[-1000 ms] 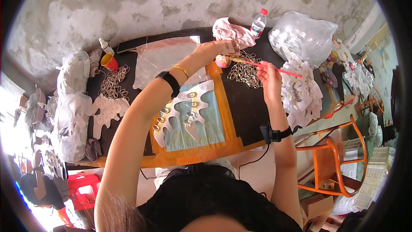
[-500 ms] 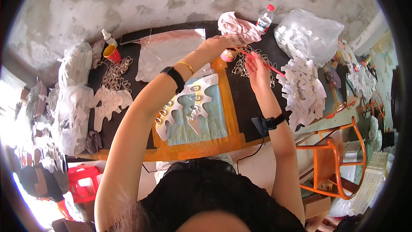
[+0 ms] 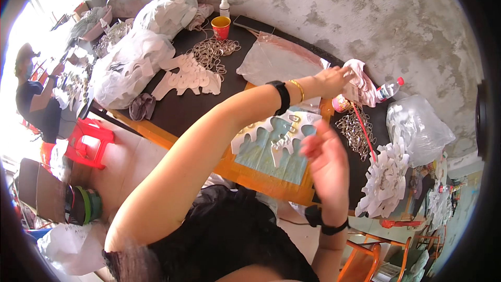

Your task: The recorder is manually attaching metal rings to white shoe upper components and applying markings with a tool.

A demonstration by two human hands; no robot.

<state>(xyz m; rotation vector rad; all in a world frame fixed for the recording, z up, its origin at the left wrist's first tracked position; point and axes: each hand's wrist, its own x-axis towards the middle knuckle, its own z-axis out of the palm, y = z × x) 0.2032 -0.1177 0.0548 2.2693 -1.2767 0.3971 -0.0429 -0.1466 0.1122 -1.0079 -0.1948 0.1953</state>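
Note:
My left hand (image 3: 334, 81) reaches across to the far right of the table, fingers bent down at a small clear, pinkish flat piece (image 3: 352, 93) whose kind I cannot make out. Just below it stands a small pink patterned cup (image 3: 342, 104). A thin red stick (image 3: 364, 129) slants from the cup toward a pile of white cut-out pieces (image 3: 385, 180). My right hand (image 3: 330, 162), blurred, is raised over the mat's right side, fingers loosely curled and partly apart, nothing visible in them. White scalloped pieces with metal rings (image 3: 282, 143) lie on the blue-green mat (image 3: 261, 162).
Metal rings (image 3: 355, 136) are heaped beside the cup, more (image 3: 214, 52) by a red-yellow cup (image 3: 221, 27). A pink cloth (image 3: 360, 81), a bottle (image 3: 389, 91) and plastic bags (image 3: 417, 125) line the far right. A red stool (image 3: 86, 143) and another person (image 3: 39, 94) are left.
The view has swung left. My right hand has left the red stick and drawn back toward me over the mat. My left hand stays by the small cup and pink cloth.

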